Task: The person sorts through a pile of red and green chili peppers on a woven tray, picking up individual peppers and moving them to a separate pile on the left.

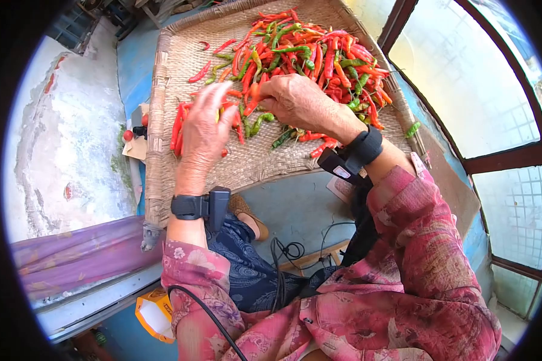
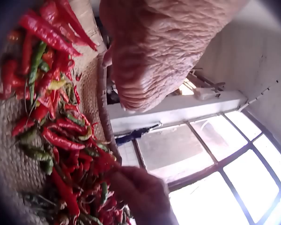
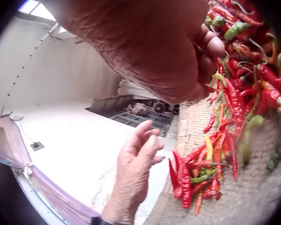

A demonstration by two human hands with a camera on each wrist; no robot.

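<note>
Red, orange and green peppers (image 1: 319,54) are heaped on a woven tray (image 1: 186,54), with a smaller group of mostly red ones (image 1: 177,129) at its left. My left hand (image 1: 205,129) hovers beside that group, fingers loosely bent and apart; the right wrist view shows this hand (image 3: 136,173) holding nothing. My right hand (image 1: 304,105) reaches over the heap's near edge, its fingertips pinching a red-orange pepper (image 1: 252,99). In the left wrist view the right hand (image 2: 143,192) is at the heap, a red pepper (image 2: 103,163) at its fingertips.
The tray's raised rim (image 1: 158,108) runs along the left. Windows (image 1: 500,108) stand at the right, a whitewashed wall (image 1: 72,144) at the left. Below the tray are a slippered foot (image 1: 250,216), black cables (image 1: 289,249) and a yellow box (image 1: 155,314).
</note>
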